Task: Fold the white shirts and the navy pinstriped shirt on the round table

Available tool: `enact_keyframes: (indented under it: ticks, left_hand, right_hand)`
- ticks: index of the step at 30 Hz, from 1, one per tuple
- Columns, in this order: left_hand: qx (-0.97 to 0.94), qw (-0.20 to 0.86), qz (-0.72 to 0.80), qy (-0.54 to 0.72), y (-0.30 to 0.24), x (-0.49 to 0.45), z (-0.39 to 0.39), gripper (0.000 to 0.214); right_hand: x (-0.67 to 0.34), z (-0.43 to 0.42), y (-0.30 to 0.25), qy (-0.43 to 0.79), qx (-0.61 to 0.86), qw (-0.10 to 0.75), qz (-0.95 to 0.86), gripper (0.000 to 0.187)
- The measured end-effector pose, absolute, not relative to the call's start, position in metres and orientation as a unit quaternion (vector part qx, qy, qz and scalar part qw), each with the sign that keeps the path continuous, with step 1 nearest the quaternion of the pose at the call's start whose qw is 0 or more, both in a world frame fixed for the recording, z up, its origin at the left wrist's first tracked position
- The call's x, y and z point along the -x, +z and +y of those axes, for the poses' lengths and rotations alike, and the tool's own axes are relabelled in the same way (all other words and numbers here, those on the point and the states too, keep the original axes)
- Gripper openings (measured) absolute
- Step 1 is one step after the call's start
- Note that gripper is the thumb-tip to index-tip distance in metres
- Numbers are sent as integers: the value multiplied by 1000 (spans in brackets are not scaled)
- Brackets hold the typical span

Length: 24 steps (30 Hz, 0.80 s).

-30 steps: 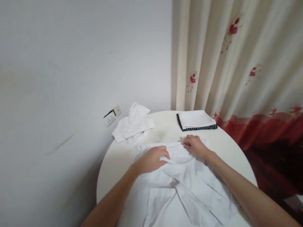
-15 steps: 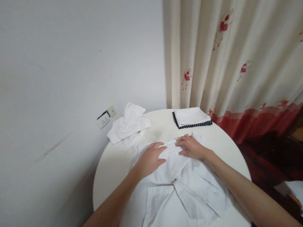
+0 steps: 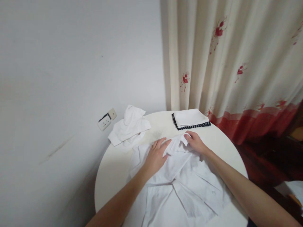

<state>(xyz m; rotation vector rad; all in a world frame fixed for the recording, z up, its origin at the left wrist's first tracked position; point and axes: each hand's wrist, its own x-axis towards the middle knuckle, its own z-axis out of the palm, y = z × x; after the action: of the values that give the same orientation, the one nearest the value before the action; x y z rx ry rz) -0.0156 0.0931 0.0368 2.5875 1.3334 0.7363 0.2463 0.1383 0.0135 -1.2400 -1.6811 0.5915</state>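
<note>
A white shirt [image 3: 180,170] lies spread and creased over the near half of a round white table [image 3: 106,176]. At its far edge my right hand [image 3: 195,142] pinches a bit of the cloth and holds it slightly raised, fingers closed. My left hand [image 3: 157,156] rests on the shirt to the left of that spot, its fingers stretched out and thumb apart. Between the two hands the fabric is bunched into folds. The near part of the shirt runs down to the bottom of the view.
A crumpled white cloth [image 3: 130,124] lies at the table's back left, by the wall and a socket [image 3: 104,122]. At the back right sits a folded white cloth [image 3: 190,117] on a black patterned one [image 3: 194,126]. A flowered curtain [image 3: 227,78] hangs behind the table.
My right hand has gripped the shirt's far edge and lifted it a little, moving slightly away and right. My left hand has shifted slightly right across the cloth.
</note>
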Motion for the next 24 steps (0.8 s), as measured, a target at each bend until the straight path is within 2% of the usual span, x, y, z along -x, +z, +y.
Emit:
enact_keyframes:
  ticks: [5, 9, 11, 15, 17, 20, 22, 24]
  left_hand:
    - [-835, 81, 429, 334, 33, -5, 87, 61]
    - [-802, 135, 436, 385, 35, -2, 88, 46]
    - [-788, 181, 440, 391, 34, -1, 87, 54]
    - [-793, 243, 422, 366, 27, -8, 79, 95]
    - [-781, 260, 436, 363, 25, -12, 78, 104]
    - [-765, 278, 454, 361, 23, -13, 86, 81]
    - [-769, 276, 454, 356, 22, -9, 94, 59]
    - [-772, 264, 456, 355, 24, -1, 103, 46]
  right_hand:
    - [-243, 135, 15, 299, 475, 495, -663, 42]
    - [-234, 127, 17, 368, 433, 475, -672, 41]
    - [-228, 121, 20, 416, 400, 444, -686, 39]
    - [-216, 106, 26, 465, 301, 389, -736, 34]
    - [-213, 100, 28, 494, 245, 334, -764, 35]
    - [-214, 98, 28, 528, 210, 280, -774, 35]
    - [-217, 102, 26, 529, 236, 311, -754, 33]
    - [-224, 110, 27, 499, 293, 381, -721, 32]
